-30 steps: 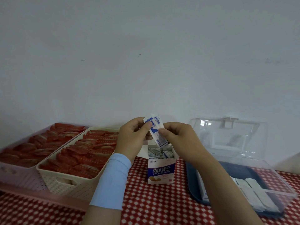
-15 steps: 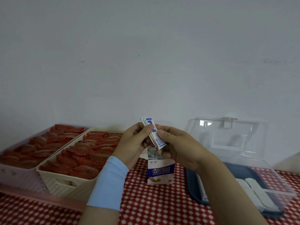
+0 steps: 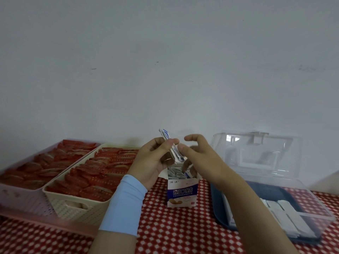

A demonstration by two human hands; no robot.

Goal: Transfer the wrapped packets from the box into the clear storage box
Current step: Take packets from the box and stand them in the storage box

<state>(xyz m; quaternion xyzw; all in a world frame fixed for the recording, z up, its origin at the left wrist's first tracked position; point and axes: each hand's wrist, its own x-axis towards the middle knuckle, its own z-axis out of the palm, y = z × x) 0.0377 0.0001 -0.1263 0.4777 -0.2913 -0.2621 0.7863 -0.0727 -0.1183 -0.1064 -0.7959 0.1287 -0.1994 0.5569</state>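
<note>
A small white and blue carton (image 3: 182, 194) stands open on the checked cloth, with several wrapped packets (image 3: 177, 174) showing in its mouth. My left hand (image 3: 156, 162) holds a thin stack of white and blue packets (image 3: 170, 146) upright above the carton. My right hand (image 3: 199, 156) hovers just right of the stack, fingers spread and curled, holding nothing. To the right, the clear storage box (image 3: 311, 208) has its lid raised against the wall and a few white packets (image 3: 286, 215) on its dark blue floor.
Two baskets of red wrapped snacks fill the left side: a cream basket (image 3: 77, 204) and a pink basket (image 3: 22, 197) beside it. The red and white checked cloth (image 3: 174, 228) covers the table. A plain wall stands close behind.
My right hand has let go of the packet stack and opened. The stack now stays in my left hand alone, held slightly further left.
</note>
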